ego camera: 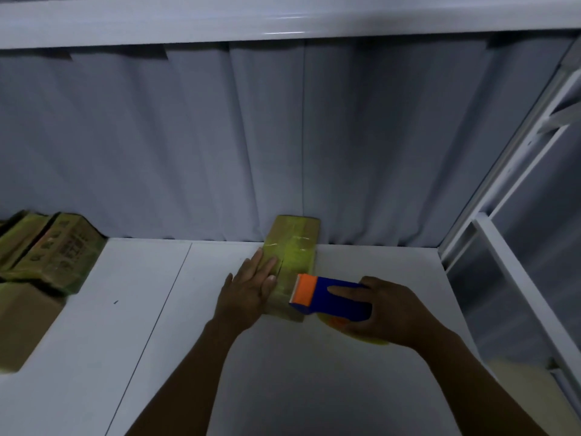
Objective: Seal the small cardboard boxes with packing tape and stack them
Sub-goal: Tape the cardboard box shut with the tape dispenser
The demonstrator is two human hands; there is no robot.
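The pile of boxes (47,253) on the left runs off the edge, so no idea how many there are, and the print on them is too smeary to read. The box (290,243) in the middle has its near part covered by the left hand (248,291) and the tape dispenser (330,297). The tape roll (371,340) is mostly buried under the right hand (390,313). The rack (518,215) on the right gets chopped off too.

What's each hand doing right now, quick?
Left hand: open, fingers flat on the box.
Right hand: gripping the tape dispenser.
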